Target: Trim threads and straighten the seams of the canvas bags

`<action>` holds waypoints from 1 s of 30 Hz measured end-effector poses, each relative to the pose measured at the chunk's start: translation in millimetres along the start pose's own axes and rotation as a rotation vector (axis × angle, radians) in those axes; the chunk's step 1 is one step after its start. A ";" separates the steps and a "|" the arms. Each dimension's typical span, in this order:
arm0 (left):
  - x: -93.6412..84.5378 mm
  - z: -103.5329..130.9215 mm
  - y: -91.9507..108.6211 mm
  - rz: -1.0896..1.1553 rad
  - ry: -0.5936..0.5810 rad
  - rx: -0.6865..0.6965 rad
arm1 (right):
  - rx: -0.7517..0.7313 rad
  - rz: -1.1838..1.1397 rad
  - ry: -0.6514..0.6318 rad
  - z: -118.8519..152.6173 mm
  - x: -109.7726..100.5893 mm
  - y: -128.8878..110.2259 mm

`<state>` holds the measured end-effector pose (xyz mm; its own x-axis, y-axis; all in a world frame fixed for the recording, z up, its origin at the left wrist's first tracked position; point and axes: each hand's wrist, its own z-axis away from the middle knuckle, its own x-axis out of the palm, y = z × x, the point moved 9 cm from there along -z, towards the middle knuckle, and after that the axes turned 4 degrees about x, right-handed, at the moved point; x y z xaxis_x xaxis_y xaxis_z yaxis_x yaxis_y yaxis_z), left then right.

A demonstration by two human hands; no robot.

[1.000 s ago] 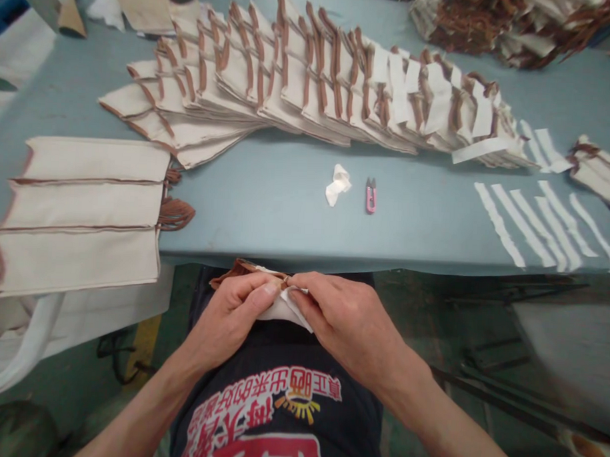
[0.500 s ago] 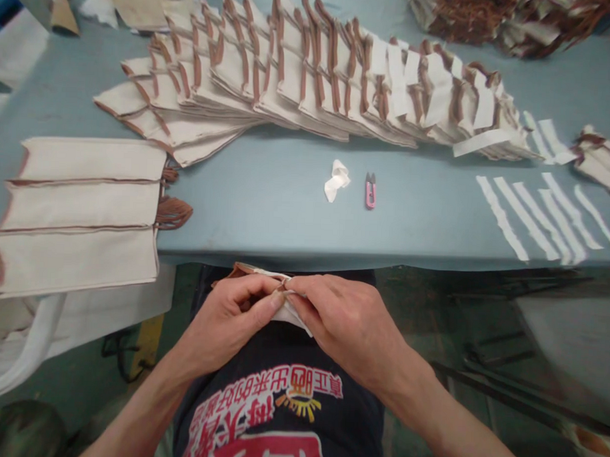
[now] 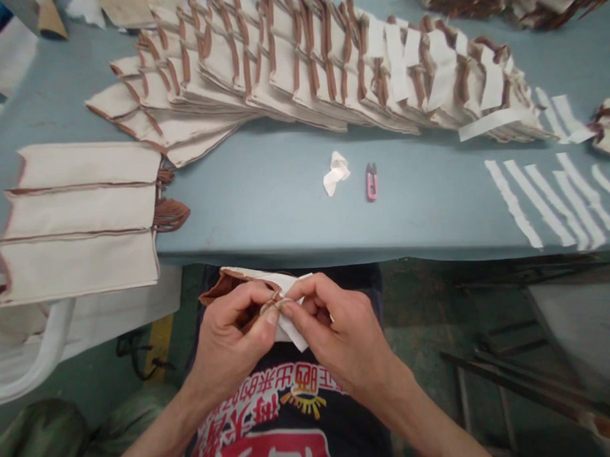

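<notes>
Over my lap, just off the table's front edge, both hands hold a cream fabric piece with brown trim [image 3: 250,276]. My left hand [image 3: 236,326] pinches it between thumb and forefinger. The fingertips of my right hand [image 3: 334,323] press together right beside the left ones, on a thin light cord or folded edge that I cannot make out clearly. A white strip [image 3: 292,333] hangs down between the hands. On the table ahead lie pink thread snips [image 3: 371,183] and a crumpled white scrap [image 3: 337,173], both untouched.
A long fanned row of cream pieces with brown edging [image 3: 285,68] spans the table's back [image 3: 266,200]. Stacked cream panels with brown cords [image 3: 85,211] overhang the front left edge. Several white strips [image 3: 541,203] lie at the right. A white curved tube [image 3: 50,353] stands lower left.
The fabric has turned and shows more of its brown part at the left. My fingertips have shifted slightly down, with the right fingers more bent. The head view has shifted a little.
</notes>
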<state>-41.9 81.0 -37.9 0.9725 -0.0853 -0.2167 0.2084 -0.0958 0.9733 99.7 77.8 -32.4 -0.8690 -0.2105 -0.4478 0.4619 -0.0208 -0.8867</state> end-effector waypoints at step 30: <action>25.1 1.7 -40.0 0.461 -0.404 -0.203 | 0.478 -1.024 -0.880 -2.3 102.0 63.5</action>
<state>-26.0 81.0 -82.4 0.8598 -0.4430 0.2540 -0.1673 0.2257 0.9597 40.0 57.2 -134.7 -0.5406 -0.4246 0.7263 -0.1220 -0.8146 -0.5671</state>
